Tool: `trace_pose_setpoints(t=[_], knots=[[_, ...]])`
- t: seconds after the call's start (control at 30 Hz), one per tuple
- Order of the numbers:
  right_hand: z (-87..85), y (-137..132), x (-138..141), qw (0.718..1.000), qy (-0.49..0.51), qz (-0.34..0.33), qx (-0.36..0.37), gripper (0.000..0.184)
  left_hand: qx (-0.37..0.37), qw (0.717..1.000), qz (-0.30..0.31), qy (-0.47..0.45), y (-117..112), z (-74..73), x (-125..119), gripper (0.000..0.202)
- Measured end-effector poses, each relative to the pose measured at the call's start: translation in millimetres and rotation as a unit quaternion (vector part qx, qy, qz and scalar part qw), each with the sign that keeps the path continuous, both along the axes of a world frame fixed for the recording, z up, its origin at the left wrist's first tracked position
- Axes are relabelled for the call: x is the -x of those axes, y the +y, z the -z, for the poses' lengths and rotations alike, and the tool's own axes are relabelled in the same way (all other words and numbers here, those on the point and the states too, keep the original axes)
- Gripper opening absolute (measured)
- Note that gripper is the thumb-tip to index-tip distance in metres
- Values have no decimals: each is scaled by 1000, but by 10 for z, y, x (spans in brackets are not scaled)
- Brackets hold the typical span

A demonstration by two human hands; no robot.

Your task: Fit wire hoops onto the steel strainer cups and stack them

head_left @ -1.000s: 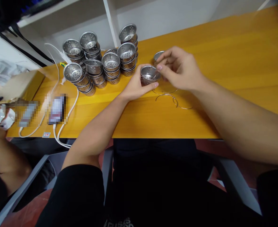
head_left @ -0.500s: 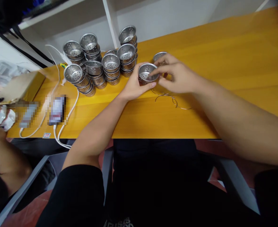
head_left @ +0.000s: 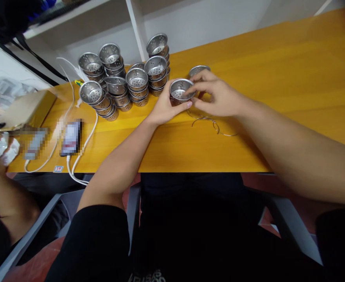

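A small perforated steel cup (head_left: pixel 178 89) stands on the orange table (head_left: pixel 278 78). My left hand (head_left: pixel 166 107) is wrapped round its near side, thumb against the wall. My right hand (head_left: pixel 216 96) reaches in from the right, its fingers pinched at the cup's rim; what they pinch is too small to make out. Thin wire rings (head_left: pixel 212 124) lie on the table just in front of my right hand. Another steel cup (head_left: pixel 198 70) sits behind my right hand.
Stacks of the same perforated cups (head_left: pixel 125 82) stand at the back left. White cables (head_left: pixel 81 137), a phone-sized object (head_left: pixel 70 138) and a cardboard box (head_left: pixel 22 105) lie further left. Another person's arm (head_left: pixel 2 192) is at the far left. White shelving rises behind the table.
My right hand has dropped from above the cup to its rim, with fingers now pinched there. The cup and my left hand shifted slightly back and left.
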State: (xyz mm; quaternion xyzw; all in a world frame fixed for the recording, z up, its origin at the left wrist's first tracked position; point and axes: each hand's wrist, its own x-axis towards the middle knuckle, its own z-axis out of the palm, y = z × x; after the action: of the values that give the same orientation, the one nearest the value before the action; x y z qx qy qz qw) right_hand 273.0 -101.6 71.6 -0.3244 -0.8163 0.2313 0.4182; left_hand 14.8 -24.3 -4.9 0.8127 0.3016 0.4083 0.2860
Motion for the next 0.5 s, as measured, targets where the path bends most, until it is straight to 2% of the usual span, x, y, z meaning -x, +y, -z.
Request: trace_pose_setpoints(t=[0.13,0.3,0.4,0.5], knots=[[16,40,-58,1000,9,13,16,56,29,999,18,-22,81,94,37,108],[129,169,-152,996,6,90,19,47,86,996,-23,-7,119,125,125,115],[229,282,-221,993,-11,121,0,50,91,995,-47,2,155,132,150,110],[317,373,-264,992,-24,125,-9,47,92,994,-59,-12,106,51,139,92]])
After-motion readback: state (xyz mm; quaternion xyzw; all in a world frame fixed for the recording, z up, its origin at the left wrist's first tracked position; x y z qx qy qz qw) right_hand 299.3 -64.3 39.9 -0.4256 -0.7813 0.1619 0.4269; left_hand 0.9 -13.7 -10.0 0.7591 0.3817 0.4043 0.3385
